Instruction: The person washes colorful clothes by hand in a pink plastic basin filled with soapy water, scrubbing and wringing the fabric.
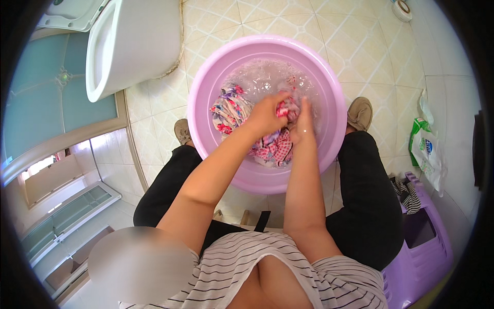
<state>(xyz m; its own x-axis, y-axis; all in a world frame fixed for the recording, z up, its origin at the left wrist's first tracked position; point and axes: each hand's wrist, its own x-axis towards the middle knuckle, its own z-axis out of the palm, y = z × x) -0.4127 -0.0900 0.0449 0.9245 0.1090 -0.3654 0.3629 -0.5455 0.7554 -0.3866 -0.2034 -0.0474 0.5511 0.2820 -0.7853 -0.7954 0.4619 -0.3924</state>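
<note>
A round pink plastic basin (202,154) stands on the floor between my feet, with sudsy water (262,73) in it. My left hand (268,112) has its fingers curled around a bunched wet cloth (287,108) patterned in red and white. Against the right side of that bunch lies my right hand (303,119), its fingers extended; part of its palm is hidden. Floral printed fabric (229,112) is heaped at the basin's left side. Below my hands, red-dotted and floral cloth (274,148) lies partly in the water.
A white toilet (142,42) is at upper left, near a frosted glass door (38,89). Along the right wall are a green and white plastic bag (426,148) and a purple plastic stool or rack (436,247) with striped cloth (409,195) on it. A tape roll (402,11) lies at upper right.
</note>
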